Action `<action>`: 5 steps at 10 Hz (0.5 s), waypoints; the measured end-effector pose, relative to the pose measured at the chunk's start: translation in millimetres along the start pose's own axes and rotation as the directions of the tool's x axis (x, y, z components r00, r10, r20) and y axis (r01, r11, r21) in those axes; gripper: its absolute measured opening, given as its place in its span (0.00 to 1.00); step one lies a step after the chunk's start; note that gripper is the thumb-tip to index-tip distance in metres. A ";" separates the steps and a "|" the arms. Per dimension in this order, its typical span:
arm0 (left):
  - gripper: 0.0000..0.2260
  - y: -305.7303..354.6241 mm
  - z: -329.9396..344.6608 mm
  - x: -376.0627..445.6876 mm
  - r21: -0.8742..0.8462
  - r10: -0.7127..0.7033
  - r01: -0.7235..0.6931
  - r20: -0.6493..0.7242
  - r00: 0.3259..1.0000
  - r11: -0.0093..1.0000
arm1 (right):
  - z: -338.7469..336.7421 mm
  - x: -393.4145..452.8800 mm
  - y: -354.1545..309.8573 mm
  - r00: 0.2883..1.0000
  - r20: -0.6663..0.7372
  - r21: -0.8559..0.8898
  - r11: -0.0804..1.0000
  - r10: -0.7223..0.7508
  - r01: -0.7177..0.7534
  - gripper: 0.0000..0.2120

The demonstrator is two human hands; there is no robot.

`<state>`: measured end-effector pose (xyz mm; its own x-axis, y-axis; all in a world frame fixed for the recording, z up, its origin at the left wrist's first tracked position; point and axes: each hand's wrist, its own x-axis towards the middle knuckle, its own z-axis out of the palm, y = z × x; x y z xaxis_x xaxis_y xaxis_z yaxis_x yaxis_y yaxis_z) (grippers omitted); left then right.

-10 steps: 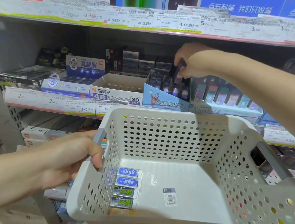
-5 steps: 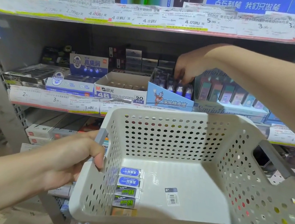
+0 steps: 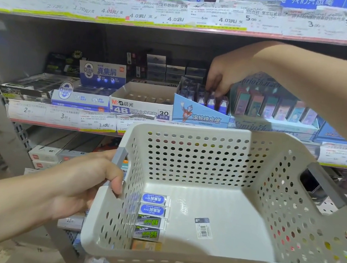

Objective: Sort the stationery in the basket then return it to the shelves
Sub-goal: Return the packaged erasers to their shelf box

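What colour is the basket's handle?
Grey, on the off-white perforated basket's handle; the head view shows it.

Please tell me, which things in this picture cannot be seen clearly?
- Right hand, head view: its fingertips hide any item pinched in the blue box.
- Orange eraser: basket rim covers its label.
- Price tags: print blurred.
- Right elbow: cut by frame edge.

The left hand [image 3: 85,183] grips a handle near left, while the right hand [image 3: 222,78] reaches far, fingers curled downward.
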<state>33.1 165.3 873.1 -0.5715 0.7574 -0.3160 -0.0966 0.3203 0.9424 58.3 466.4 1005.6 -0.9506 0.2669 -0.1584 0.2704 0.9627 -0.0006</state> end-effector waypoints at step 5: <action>0.31 -0.1 -4.9 1.5 0.043 -0.030 0.031 -0.027 0.999 0.999 | 2.8 15.4 6.1 0.996 0.046 0.219 0.972 0.072 -0.081 0.12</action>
<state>28.3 163.6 873.1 -0.5898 0.7319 -0.3413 -0.0795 0.3679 0.9265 45.7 476.3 1000.4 -0.9206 0.3336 -0.2031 0.3731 0.9051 -0.2042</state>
